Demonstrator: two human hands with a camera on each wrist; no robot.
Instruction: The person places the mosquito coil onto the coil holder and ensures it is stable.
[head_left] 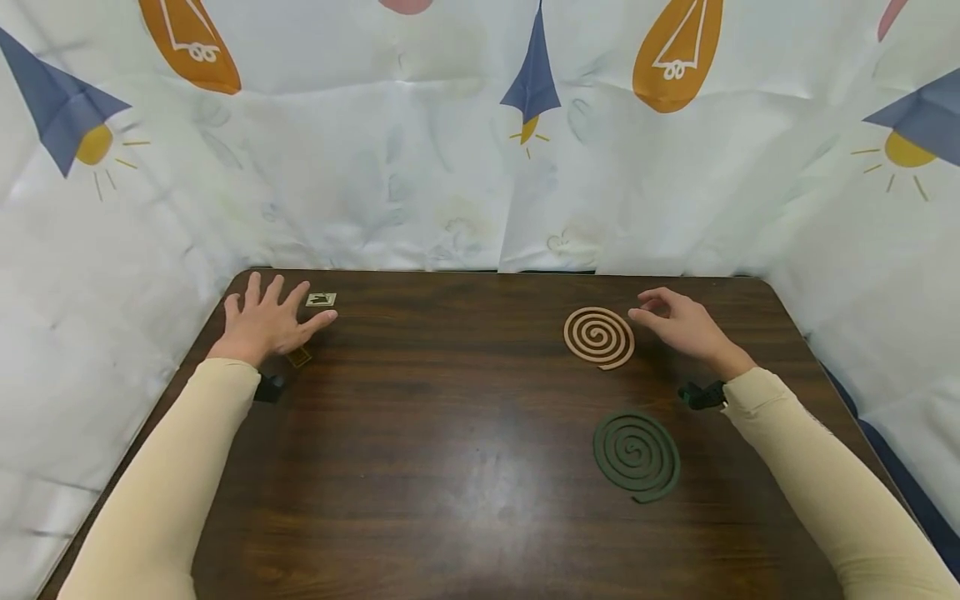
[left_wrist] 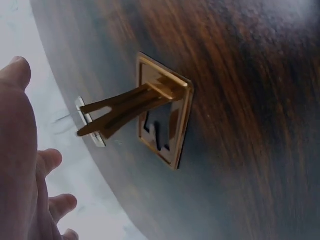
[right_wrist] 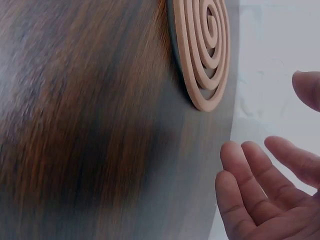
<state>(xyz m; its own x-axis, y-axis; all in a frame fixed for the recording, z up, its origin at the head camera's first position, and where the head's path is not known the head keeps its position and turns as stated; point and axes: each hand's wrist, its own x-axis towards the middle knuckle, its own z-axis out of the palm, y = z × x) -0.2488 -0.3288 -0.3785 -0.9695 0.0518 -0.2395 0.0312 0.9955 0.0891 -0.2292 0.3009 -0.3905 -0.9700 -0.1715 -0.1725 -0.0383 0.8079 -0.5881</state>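
My left hand (head_left: 264,327) is spread with fingers apart at the table's far left, holding nothing. A small silvery plate (head_left: 321,299) lies beside its fingers; a gold-coloured metal stand (head_left: 299,357) is partly hidden below the palm. The left wrist view shows this stand (left_wrist: 182,125) with a forked upright arm, and the silvery plate (left_wrist: 91,122) behind it. My right hand (head_left: 686,329), fingers slightly bent and empty, is just right of a tan spiral coil (head_left: 598,337). In the right wrist view the coil (right_wrist: 197,65) lies beyond the fingers.
A dark green spiral coil (head_left: 636,455) lies nearer on the brown wooden table (head_left: 420,417), below the tan one. White patterned cloth (head_left: 450,183) hangs behind the table's back edge and along both sides. Each wrist wears a dark strap.
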